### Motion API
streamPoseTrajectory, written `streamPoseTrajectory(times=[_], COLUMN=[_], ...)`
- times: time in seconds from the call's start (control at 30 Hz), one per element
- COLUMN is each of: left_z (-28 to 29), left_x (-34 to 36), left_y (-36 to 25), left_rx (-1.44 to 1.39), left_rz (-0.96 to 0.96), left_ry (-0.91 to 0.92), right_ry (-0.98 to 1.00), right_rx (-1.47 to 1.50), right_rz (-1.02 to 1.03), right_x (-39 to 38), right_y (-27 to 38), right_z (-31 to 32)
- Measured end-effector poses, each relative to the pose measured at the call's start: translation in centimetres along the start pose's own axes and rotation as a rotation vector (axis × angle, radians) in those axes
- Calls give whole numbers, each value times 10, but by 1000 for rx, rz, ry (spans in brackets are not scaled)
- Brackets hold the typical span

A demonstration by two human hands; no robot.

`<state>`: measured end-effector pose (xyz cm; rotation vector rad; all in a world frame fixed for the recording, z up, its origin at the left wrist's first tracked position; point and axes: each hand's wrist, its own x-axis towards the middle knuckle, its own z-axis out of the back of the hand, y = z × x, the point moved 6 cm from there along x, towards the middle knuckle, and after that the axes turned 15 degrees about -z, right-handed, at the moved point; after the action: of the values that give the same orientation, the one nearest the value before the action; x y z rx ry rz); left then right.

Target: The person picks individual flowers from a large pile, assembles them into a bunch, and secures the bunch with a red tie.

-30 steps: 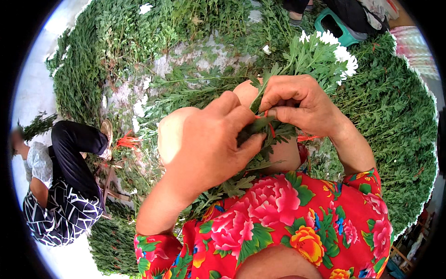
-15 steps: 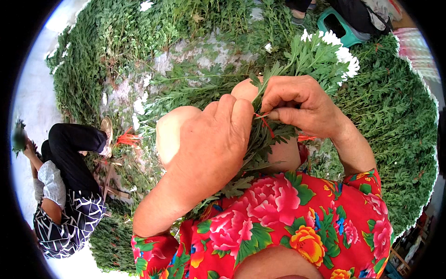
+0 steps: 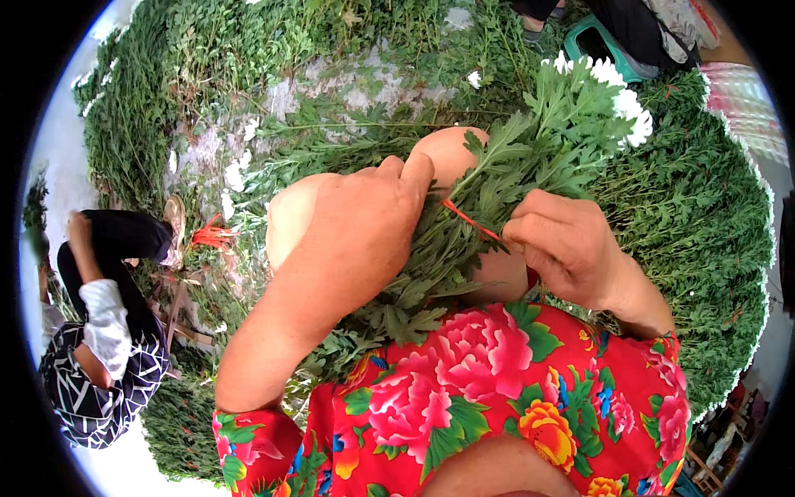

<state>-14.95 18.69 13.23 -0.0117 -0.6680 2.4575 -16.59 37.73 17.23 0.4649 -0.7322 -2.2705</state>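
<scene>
A bunch of white chrysanthemums (image 3: 546,124) lies slantwise across my lap, its leafy stems toward me and its white blooms up at the right. Closed against the bunch's left side is my left hand (image 3: 356,228), its fingertips hidden behind the knuckles. A thin red tie (image 3: 470,220) crosses the stems. My right hand (image 3: 567,248) pinches the right end of that tie and holds it taut, just clear of the leaves. My bare knees (image 3: 455,156) show beneath the flowers.
Cut chrysanthemum stems (image 3: 687,224) are heaped around me on the right and far side. A bundle of red ties (image 3: 214,235) lies left, near a seated person (image 3: 103,331). At the far right stands a green stool (image 3: 598,41) beside another person's dark-clothed leg.
My right hand has moved down and toward me, drawing the red tie out across the stems. My left hand has shifted slightly left. The person on the left has moved an arm.
</scene>
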Motion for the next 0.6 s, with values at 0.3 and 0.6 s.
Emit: streamPoseTrajectory(times=[0.3, 0.6], left_z=[34, -14], left_x=[7, 17], left_y=[-8, -6], left_rx=[-238, -1405], left_rz=[-206, 153], left_ry=[-129, -43], right_ry=[111, 148], right_rx=[180, 127], right_rz=[-35, 15], right_x=[9, 11], right_y=[-13, -12], right_z=[6, 4])
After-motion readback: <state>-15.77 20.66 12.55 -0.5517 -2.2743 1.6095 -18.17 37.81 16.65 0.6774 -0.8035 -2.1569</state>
